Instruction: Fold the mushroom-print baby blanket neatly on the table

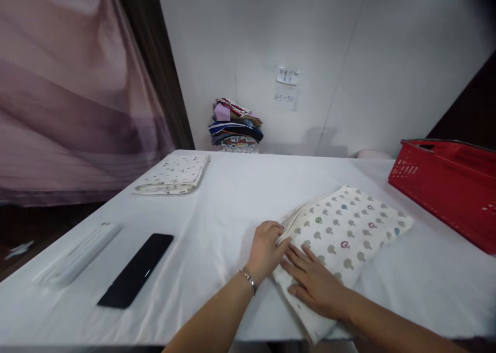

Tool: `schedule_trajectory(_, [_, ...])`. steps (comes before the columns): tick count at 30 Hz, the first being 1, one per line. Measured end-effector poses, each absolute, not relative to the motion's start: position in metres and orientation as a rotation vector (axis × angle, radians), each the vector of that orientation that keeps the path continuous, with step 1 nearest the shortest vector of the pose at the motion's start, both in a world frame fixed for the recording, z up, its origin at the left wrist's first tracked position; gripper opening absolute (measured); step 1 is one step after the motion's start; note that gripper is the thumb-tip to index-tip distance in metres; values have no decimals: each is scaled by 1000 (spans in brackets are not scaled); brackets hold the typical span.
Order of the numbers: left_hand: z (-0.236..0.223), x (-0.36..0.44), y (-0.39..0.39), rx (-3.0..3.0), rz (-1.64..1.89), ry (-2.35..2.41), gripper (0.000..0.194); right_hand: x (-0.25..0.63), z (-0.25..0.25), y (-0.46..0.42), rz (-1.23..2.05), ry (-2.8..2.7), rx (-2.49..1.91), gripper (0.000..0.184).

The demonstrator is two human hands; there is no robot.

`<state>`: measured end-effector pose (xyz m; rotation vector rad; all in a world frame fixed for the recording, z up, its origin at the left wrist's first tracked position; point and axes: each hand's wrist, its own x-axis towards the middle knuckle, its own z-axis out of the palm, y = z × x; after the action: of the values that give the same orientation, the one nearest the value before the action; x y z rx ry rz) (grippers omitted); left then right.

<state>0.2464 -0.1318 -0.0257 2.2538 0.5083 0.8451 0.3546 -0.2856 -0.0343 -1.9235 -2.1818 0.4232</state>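
A white cloth [358,224] with grey mushroom-like prints and a few coloured ones lies folded in layers on the right half of the table, set at a slant. My left hand [267,247], with a bracelet at the wrist, is closed on the cloth's left folded edge; its fingertips are partly hidden at the layers. Flat on the near left part of the cloth rests my right hand [315,283], fingers stretched out and close to the left thumb. One near corner of the cloth reaches the table's front edge.
A folded patterned cloth [174,172] lies at the back left. Nearer are a black phone-like slab [135,270] and a clear plastic-wrapped bundle [79,252]. A red basket [445,182] stands at right, and stacked fabrics [236,125] sit beyond the white table's [217,224] back edge.
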Motion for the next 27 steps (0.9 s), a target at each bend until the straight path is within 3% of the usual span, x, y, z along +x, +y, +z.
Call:
schedule_trajectory(4, [-31,245,-126,2137,797,501,5,354,-30,-285,479,-2142,-1925,59])
schedule_trajectory(9, [-48,250,-107,1998,701,754,25,355,-19,-282,554,-2087,-1918,58])
schedule_trajectory(14, [-48,247,-103,2272,773,766,28,373,-14,-270,378,-1806,-1913,37])
schedule_trajectory(21, [-46,244,-99,2442,716,787,26,472,-25,-243,5,-1209,-2271,34])
schedule_trajectory(27, [-48,245,-98,2448,748,691,23,551,-20,-230,-23,-1145,-2495,37])
